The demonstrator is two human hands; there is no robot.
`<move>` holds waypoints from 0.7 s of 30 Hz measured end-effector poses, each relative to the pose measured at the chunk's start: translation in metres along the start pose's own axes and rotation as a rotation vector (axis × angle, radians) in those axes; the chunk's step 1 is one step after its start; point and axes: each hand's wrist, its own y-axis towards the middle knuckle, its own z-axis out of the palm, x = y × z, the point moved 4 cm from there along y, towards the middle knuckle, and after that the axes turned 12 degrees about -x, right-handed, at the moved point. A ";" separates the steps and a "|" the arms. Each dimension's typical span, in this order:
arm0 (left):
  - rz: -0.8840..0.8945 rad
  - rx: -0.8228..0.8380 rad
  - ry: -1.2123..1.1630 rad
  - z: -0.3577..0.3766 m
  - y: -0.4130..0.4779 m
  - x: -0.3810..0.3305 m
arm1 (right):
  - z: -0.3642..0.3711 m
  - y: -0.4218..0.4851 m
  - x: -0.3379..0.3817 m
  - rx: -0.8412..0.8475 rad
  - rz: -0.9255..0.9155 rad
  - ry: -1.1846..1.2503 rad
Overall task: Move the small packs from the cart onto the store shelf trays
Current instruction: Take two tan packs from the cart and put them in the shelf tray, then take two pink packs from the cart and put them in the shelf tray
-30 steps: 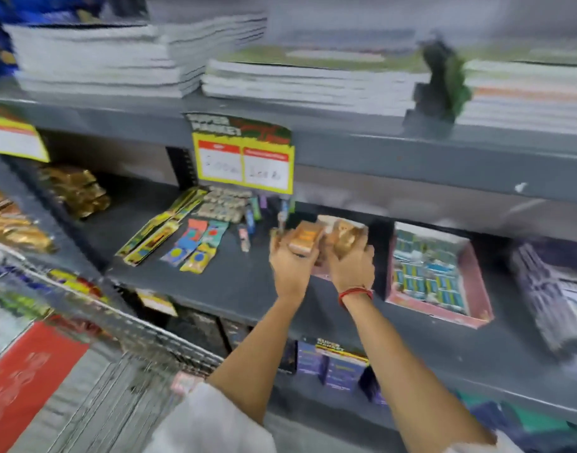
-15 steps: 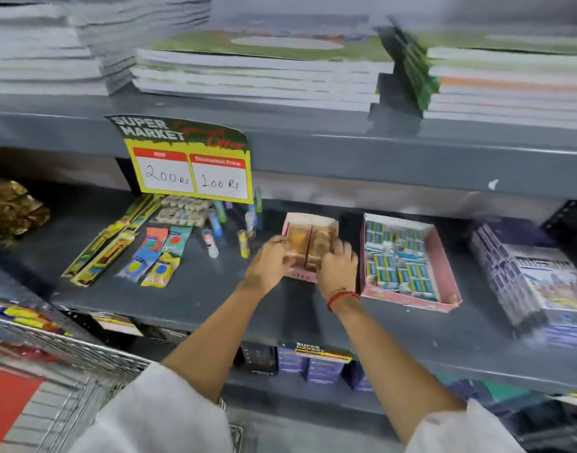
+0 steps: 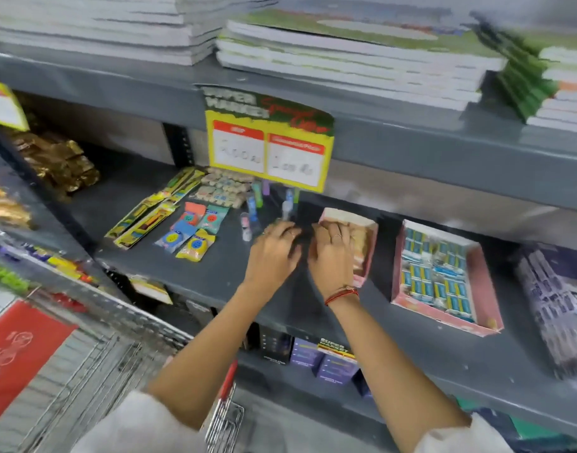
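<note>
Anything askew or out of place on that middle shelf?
Mildly: the small pink cardboard tray under the right hand sits skewed to the grey metal shelf edge, and the larger pink tray of blue packs is angled too. Nothing spilled.

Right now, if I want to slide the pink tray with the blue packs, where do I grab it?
Grip the near short wall of the pink tray from the front. It lies flat, open-topped and near the shelf edge, with that rim bare, so pinch the wall, thumb outside.

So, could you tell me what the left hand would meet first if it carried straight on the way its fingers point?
Probably the small upright tubes just beyond the left hand; blur makes depth uncertain.
</note>
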 end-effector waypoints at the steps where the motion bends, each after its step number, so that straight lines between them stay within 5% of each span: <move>1: -0.039 -0.086 0.023 -0.020 -0.010 0.017 | 0.004 -0.001 0.022 -0.026 -0.043 0.074; 6: -0.291 -0.231 0.204 -0.102 -0.078 0.110 | 0.034 -0.035 0.133 0.023 -0.250 0.364; 11: -0.701 -0.189 0.354 -0.149 -0.191 0.190 | 0.077 -0.118 0.232 0.370 -0.396 0.531; 15: -1.012 -0.195 0.349 -0.151 -0.278 0.224 | 0.117 -0.193 0.265 0.711 -0.536 0.488; 21: -1.454 -0.115 0.242 -0.103 -0.347 0.261 | 0.173 -0.275 0.264 0.973 -0.563 0.397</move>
